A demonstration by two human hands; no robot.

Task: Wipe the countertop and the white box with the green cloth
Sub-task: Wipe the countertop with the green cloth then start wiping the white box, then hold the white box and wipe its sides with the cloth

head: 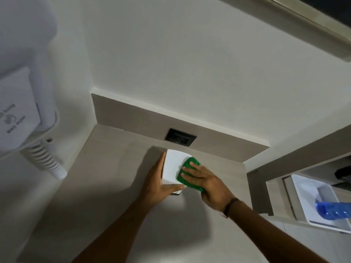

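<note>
The white box [173, 166] stands on the beige countertop [117, 177] near the back wall. My left hand [157, 184] grips the box, fingers along its left side and thumb across its near edge. The green cloth [187, 173] lies on the box's right part. My right hand [204, 182] presses on the cloth with straight fingers spread over it. A dark band circles my right wrist.
A black power socket [180, 139] sits in the backsplash just behind the box. A white wall hair dryer [20, 103] with a coiled cord [47, 160] hangs at the left. To the right a lower shelf holds a white tray [311, 202] with a blue bottle [332, 207].
</note>
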